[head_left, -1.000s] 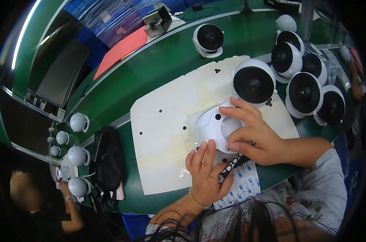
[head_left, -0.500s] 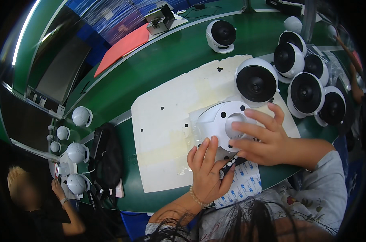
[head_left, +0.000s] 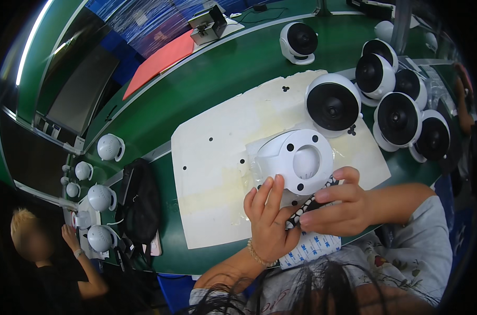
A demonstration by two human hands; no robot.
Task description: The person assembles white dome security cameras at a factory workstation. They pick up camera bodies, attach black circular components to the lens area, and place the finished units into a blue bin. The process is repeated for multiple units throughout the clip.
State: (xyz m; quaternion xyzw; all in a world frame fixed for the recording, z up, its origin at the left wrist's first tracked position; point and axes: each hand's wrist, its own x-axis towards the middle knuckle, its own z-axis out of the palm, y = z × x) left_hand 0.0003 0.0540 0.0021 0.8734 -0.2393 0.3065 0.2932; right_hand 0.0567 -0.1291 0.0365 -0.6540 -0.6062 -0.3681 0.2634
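A white camera-like device [head_left: 272, 157] lies tipped on the cream board, its ring-shaped base turned up. Black round pads [head_left: 300, 187] sit on that base. The fingertips of my left hand [head_left: 270, 218] rest against the base's near left edge. Its thumb and lower fingers grip a black strip of round pads with pale gaps [head_left: 301, 212]. Closed about the strip's right part is my right hand [head_left: 343, 207], beside the base's near right edge. Whether a loose pad is between its fingertips I cannot make out.
A white-and-black device [head_left: 333, 105] stands behind; several more [head_left: 398, 118] crowd the right. Another device [head_left: 300, 42] rides the green belt [head_left: 238, 68]. A printed backing sheet [head_left: 314, 249] lies by my lap. A black bag [head_left: 140, 202] and a co-worker's hand [head_left: 70, 237] are left.
My right hand has drawn back from the base ring and lowered onto the pad strip. The left hand stays put. Devices on the belt have shifted slightly right.
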